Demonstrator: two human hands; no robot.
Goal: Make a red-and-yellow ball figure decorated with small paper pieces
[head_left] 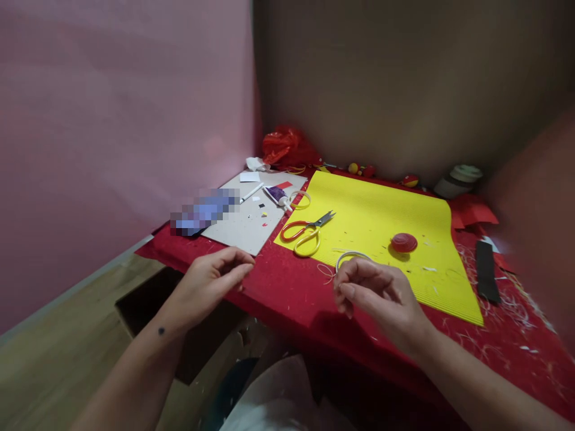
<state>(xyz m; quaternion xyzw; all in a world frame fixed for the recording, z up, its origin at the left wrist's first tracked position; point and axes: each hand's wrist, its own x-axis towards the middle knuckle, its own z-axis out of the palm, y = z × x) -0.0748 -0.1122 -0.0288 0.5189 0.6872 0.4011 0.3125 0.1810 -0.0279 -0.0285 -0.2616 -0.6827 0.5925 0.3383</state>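
Note:
My left hand [218, 276] is raised at the near edge of the red-covered table, its thumb and fingers pinched together. Whatever sits between them, if anything, is too small to see. My right hand [375, 294] hovers over the table edge to the right, fingers curled in towards the thumb; I cannot make out anything in that pinch. Just behind it, a pale curved band [353, 255] shows in part, touching or passing behind the fingers. Scissors [309, 230] with a red and a yellow handle lie spread on the yellow corrugated sheet [363, 209]. A round red coil [403, 242] rests farther right.
A grey board [238, 230] at left carries a purple glue tube [277, 196], a white pen [252, 193] and paper scraps. Red plastic [287, 146] lies behind. A lidded cup [459, 181], a black strip [487, 272] and loose threads are at right. Walls enclose the table.

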